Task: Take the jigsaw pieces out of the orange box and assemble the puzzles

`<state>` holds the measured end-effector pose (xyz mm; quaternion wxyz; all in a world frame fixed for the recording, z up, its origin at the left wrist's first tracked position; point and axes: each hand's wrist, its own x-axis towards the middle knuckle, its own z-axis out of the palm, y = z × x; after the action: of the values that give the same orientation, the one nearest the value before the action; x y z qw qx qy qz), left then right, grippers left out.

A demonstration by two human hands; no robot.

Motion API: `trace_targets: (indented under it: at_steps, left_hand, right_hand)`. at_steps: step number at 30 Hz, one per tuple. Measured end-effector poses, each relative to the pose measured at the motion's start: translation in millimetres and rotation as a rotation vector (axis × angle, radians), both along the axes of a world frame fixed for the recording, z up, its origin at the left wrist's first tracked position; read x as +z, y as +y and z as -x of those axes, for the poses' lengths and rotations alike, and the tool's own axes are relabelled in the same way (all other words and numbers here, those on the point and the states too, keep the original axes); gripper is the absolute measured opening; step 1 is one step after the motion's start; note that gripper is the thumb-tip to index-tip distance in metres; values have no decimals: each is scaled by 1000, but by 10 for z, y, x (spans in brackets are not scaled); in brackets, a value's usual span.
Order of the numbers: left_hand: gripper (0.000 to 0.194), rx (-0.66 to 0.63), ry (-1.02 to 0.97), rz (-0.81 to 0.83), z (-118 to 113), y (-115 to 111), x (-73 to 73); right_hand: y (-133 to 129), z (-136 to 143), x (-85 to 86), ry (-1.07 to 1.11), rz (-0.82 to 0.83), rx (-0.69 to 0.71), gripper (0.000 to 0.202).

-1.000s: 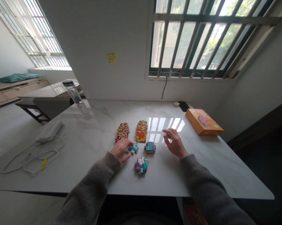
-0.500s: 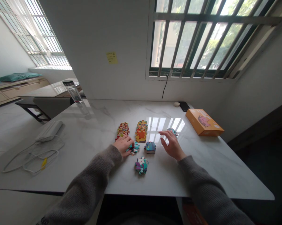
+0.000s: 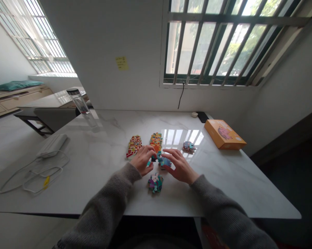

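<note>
My left hand (image 3: 144, 160) is closed on a teal puzzle piece (image 3: 159, 156), raised at its fingertips above the table. Facing it is my right hand (image 3: 181, 165), thumb and fingers apart, close to a stack of blue puzzle pieces (image 3: 166, 162); whether it touches them I cannot tell. More teal pieces lie partly hidden under my left hand. Nearer to me sits a purple and teal pile of pieces (image 3: 155, 183). Behind the hands are a red pile of pieces (image 3: 134, 144) and an orange one (image 3: 156, 140). Light blue pieces (image 3: 189, 146) are stacked to the right.
An orange box (image 3: 224, 135) stands at the right, with a black phone (image 3: 202, 117) and a small white object (image 3: 194, 114) behind it. On the left are a glass bottle (image 3: 79, 102), a white power bank (image 3: 53, 145) and a looped white cable (image 3: 31, 188).
My right hand has moved left from the light blue stack, uncovering it. My left hand has shifted right and lifted a teal piece from the small pile. The view has turned slightly.
</note>
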<state>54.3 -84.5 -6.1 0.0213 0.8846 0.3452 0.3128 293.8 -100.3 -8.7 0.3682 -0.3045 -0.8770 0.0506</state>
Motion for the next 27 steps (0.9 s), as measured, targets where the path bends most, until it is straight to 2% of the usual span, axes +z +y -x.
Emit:
trace_targets:
  at_steps: [6, 9, 12, 15, 21, 24, 27]
  left_hand:
    - [38, -110, -99, 55, -151, -36, -29]
    - [38, -151, -177, 91, -161, -31, -64]
    - [50, -150, -227, 99, -138, -20, -87]
    - [57, -107, -231, 99, -85, -3, -121]
    - [47, -48, -219, 66, 0, 37, -212]
    - [45, -41, -207, 39, 7, 38, -219]
    - [43, -35, -209, 23, 13, 33, -218]
  right_hand:
    - [38, 10, -58, -47, -30, 0, 23]
    - [46, 7, -67, -88, -67, -7, 26]
    - [101, -68, -60, -85, -86, -44, 30]
    - [261, -335, -70, -37, -84, -163, 28]
    - [640, -1122, -198, -74, 3, -467, 23]
    - [706, -1276, -265, -152, 109, -512, 24]
    - [723, -1268, -275, -199, 179, -512, 23]
